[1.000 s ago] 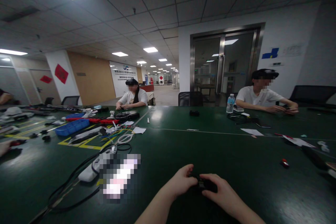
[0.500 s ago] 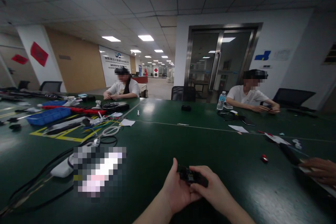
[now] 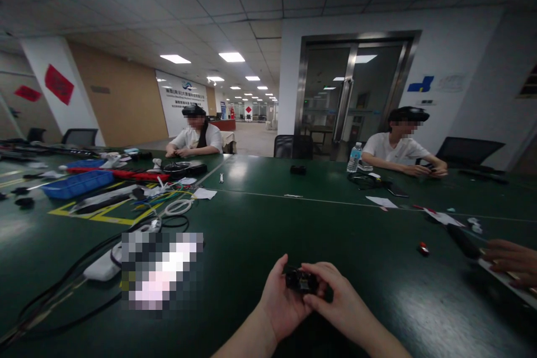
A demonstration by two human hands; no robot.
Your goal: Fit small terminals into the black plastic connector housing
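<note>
Low in the middle of the head view, a small black device (image 3: pixel 301 281) sits between my two hands; its exact kind is too dark to make out. My left hand (image 3: pixel 280 303) cups it from the left and below, thumb up against its side. The fingers and thumb of my right hand (image 3: pixel 338 299) pinch its right end. Both hands are above the green table (image 3: pixel 235 268).
To the left are a white power strip (image 3: pixel 100 265), cables, a blurred-out patch (image 3: pixel 163 271) and a blue tray (image 3: pixel 79 183). A red object (image 3: pixel 423 249) lies to the right, near another person's hand (image 3: pixel 514 260). Two people in headsets sit opposite, beside a water bottle (image 3: pixel 354 158).
The black device has turned slightly in my hands, and my right fingers have shifted on it. At the right, the other person's hand has moved a little. The view has tilted slightly.
</note>
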